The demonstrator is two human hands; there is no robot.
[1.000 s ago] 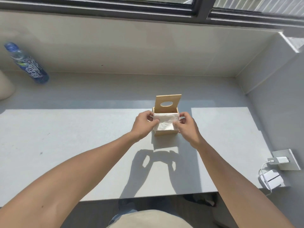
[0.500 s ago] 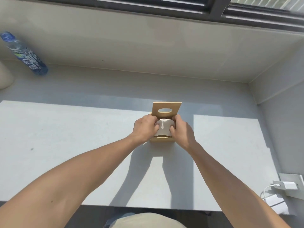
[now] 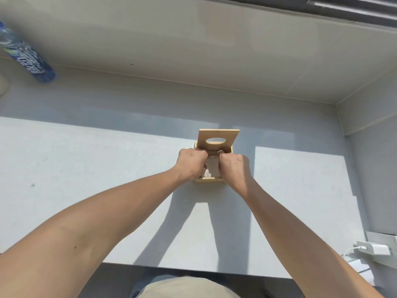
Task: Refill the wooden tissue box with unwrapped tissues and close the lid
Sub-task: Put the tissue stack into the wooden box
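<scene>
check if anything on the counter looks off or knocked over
Nothing stands out. The wooden box sits square on the counter, its lid propped open at the back while both hands press the tissues in. The bottle at far left looks tilted, probably from the wide lens.

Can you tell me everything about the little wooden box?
The wooden tissue box is small, square and pale, standing on the grey table. Its lid, with an oval hole, stands open at the back. White tissues sit inside, and the left hand and right hand press into it.
</scene>
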